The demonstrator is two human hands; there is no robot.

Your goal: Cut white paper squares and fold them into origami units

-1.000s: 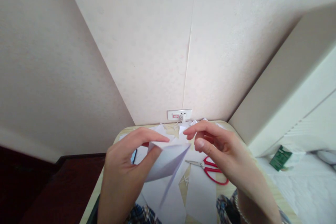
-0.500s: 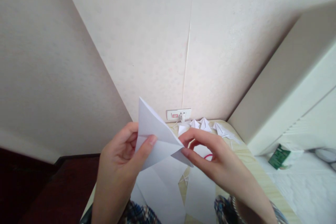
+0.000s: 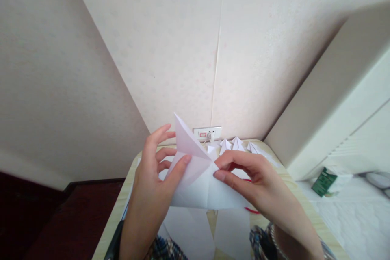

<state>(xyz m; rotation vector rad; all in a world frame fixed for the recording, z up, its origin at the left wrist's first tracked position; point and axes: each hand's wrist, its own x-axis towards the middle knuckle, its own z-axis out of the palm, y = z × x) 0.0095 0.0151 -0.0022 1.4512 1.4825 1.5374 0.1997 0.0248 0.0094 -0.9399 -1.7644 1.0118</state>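
Note:
A creased sheet of white paper (image 3: 198,183) is held up between both hands above the table, partly unfolded, with one pointed corner standing up at the upper left. My left hand (image 3: 160,166) pinches its left side, thumb on the near face and some fingers spread behind. At the paper's upper middle, beside a crease, my right hand (image 3: 243,170) grips it between thumb and index finger. Beneath it, more white paper (image 3: 191,231) lies on the table. A red curved strip (image 3: 252,211) shows by the paper's right edge; what it belongs to is hidden.
Several folded white paper pieces (image 3: 237,144) lie along the table's back edge, below a wall socket (image 3: 207,133) with a plug in it. The pale wooden table (image 3: 304,199) meets the wall. A green packet (image 3: 324,181) rests on a white quilted surface at right.
The folded paper has opened out, its lower flap now spreading wide to the right. My left hand has shifted right and its fingers have spread; my right hand has moved slightly right.

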